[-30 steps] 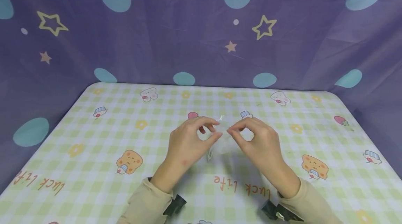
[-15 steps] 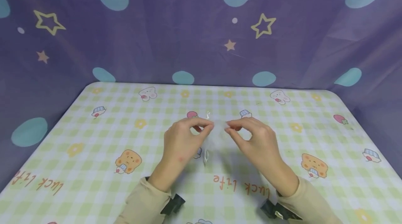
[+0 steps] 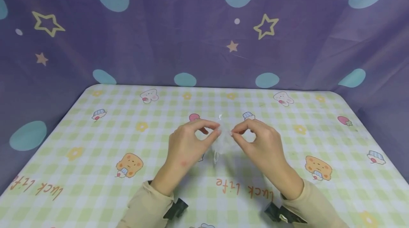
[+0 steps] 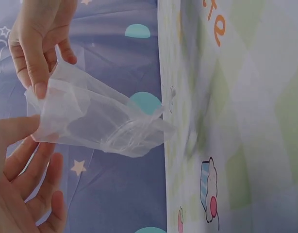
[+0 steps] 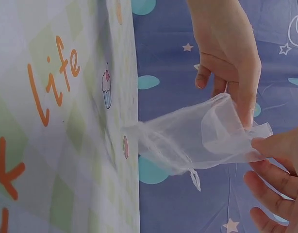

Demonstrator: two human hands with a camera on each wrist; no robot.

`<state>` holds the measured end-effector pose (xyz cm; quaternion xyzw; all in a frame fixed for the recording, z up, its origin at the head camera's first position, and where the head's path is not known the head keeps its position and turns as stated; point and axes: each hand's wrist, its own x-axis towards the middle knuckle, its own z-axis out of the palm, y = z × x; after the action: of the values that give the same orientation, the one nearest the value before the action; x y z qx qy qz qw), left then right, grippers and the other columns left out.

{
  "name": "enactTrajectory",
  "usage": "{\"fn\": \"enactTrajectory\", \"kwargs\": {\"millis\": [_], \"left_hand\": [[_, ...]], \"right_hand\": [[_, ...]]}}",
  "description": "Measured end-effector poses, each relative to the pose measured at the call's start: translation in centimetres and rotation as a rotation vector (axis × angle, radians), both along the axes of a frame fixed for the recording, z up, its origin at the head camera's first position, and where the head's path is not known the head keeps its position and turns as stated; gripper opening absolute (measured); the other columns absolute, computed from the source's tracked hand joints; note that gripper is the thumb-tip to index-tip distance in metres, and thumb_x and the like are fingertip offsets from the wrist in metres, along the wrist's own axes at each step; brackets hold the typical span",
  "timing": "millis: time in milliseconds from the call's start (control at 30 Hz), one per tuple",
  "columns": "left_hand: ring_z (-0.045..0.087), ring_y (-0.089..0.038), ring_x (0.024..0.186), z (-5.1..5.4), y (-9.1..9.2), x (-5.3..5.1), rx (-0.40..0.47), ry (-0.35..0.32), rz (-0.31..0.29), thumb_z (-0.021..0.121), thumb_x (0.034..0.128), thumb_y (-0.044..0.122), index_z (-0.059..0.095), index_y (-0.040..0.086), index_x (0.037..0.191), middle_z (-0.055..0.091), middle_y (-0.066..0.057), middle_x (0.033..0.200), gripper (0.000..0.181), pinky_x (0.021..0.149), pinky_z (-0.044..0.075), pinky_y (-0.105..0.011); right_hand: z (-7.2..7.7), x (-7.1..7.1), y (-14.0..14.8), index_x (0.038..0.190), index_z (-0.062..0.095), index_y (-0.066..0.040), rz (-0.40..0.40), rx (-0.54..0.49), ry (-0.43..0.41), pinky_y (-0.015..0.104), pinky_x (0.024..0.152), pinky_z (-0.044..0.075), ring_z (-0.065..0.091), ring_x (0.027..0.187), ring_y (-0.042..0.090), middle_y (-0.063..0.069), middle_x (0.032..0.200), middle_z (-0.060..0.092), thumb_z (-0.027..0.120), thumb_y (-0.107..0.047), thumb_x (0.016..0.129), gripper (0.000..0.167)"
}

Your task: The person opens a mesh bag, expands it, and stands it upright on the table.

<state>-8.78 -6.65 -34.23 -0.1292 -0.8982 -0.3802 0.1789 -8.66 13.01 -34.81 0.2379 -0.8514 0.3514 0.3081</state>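
Observation:
A sheer white organza drawstring pouch (image 3: 222, 145) hangs between the two hands above the middle of the table. My left hand (image 3: 188, 142) pinches its upper edge between thumb and fingers. On the other side, my right hand (image 3: 263, 141) holds the same edge by thumb and forefinger. In the left wrist view the pouch (image 4: 91, 111) looks thin and see-through, its gathered end pointing down to the tabletop. A white cord loop (image 5: 195, 179) sticks out at the gathers in the right wrist view. Nothing can be made out inside the pouch.
A green-and-white checked cloth (image 3: 96, 142) with cartoon prints covers the table. Behind it hangs a purple curtain (image 3: 179, 25) with stars and blue spots. Dark straps (image 3: 176, 209) sit at the beige sleeves (image 3: 145, 203).
The left hand has drawn a little leftward from the right hand, then come slightly back. The pouch and its dangling cords swing with it. The right hand has hardly moved.

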Motion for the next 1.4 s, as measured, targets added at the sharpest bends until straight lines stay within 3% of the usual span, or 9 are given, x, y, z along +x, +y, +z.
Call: {"fn": "enactTrajectory", "kwargs": {"millis": [233, 367, 567, 700, 1000, 1167, 1400], "left_hand": [[0.06, -0.008, 0.064, 0.02, -0.1, 0.03, 0.032, 0.057, 0.032, 0.08, 0.0839, 0.03, 0.081, 0.027, 0.088, 0.069, 0.012, 0.076, 0.005, 0.053, 0.041, -0.028], [0.055, -0.006, 0.058, 0.05, -0.08, 0.05, 0.05, 0.101, 0.044, 0.082, 0.0818, 0.027, 0.08, 0.025, 0.085, 0.065, 0.011, 0.071, 0.004, 0.051, 0.04, -0.027], [0.056, -0.004, 0.061, 0.04, 0.04, 0.06, 0.089, 0.179, 0.024, 0.084, 0.0807, 0.022, 0.079, 0.023, 0.084, 0.064, 0.012, 0.073, 0.006, 0.051, 0.041, -0.026], [0.059, -0.004, 0.068, 0.02, 0.03, -0.02, 0.095, 0.204, 0.016, 0.084, 0.08, 0.018, 0.076, 0.023, 0.085, 0.069, 0.013, 0.079, 0.01, 0.053, 0.043, -0.026], [0.06, -0.004, 0.071, -0.08, -0.05, -0.16, 0.099, 0.196, 0.018, 0.082, 0.0833, 0.019, 0.076, 0.022, 0.09, 0.071, 0.014, 0.083, 0.009, 0.055, 0.044, -0.026], [0.062, -0.003, 0.074, -0.02, 0.12, -0.07, 0.096, 0.166, -0.024, 0.078, 0.0879, 0.023, 0.078, 0.023, 0.097, 0.07, 0.013, 0.086, 0.009, 0.058, 0.046, -0.026], [0.061, -0.004, 0.081, -0.04, 0.24, 0.13, 0.053, 0.102, -0.085, 0.075, 0.0881, 0.037, 0.077, 0.025, 0.106, 0.071, 0.014, 0.101, 0.021, 0.064, 0.047, -0.027]], "right_hand": [[0.05, -0.1, -0.16, 0.092, 0.077, -0.013, 0.03, -0.016, -0.027, 0.028, 0.062, 0.049, 0.065, 0.073, 0.008, -0.005, 0.081, 0.072, 0.088, -0.007, 0.071, 0.024], [0.12, -0.08, -0.2, 0.097, 0.078, -0.012, 0.073, -0.041, -0.042, 0.026, 0.064, 0.05, 0.066, 0.074, 0.008, -0.005, 0.084, 0.073, 0.088, -0.011, 0.072, 0.027], [0.35, -0.07, -0.3, 0.087, 0.078, -0.011, 0.12, -0.075, -0.028, 0.021, 0.072, 0.05, 0.067, 0.077, 0.007, -0.007, 0.084, 0.073, 0.085, -0.005, 0.076, 0.014], [0.51, -0.09, -0.22, 0.082, 0.077, -0.012, 0.11, -0.096, 0.012, 0.018, 0.073, 0.048, 0.066, 0.075, 0.008, -0.007, 0.081, 0.073, 0.085, -0.001, 0.074, 0.016], [0.41, -0.26, -0.07, 0.082, 0.075, -0.013, 0.08, -0.102, 0.054, 0.018, 0.071, 0.047, 0.065, 0.069, 0.009, -0.006, 0.078, 0.072, 0.085, 0.002, 0.073, 0.02], [0.41, -0.21, 0.08, 0.082, 0.073, -0.013, 0.058, -0.099, 0.072, 0.02, 0.07, 0.047, 0.063, 0.068, 0.008, -0.006, 0.075, 0.07, 0.085, 0.005, 0.072, 0.024], [0.38, -0.18, -0.06, 0.083, 0.073, -0.012, 0.118, -0.126, 0.073, 0.02, 0.072, 0.046, 0.063, 0.068, 0.008, -0.006, 0.077, 0.07, 0.084, 0.007, 0.072, 0.025]]}}
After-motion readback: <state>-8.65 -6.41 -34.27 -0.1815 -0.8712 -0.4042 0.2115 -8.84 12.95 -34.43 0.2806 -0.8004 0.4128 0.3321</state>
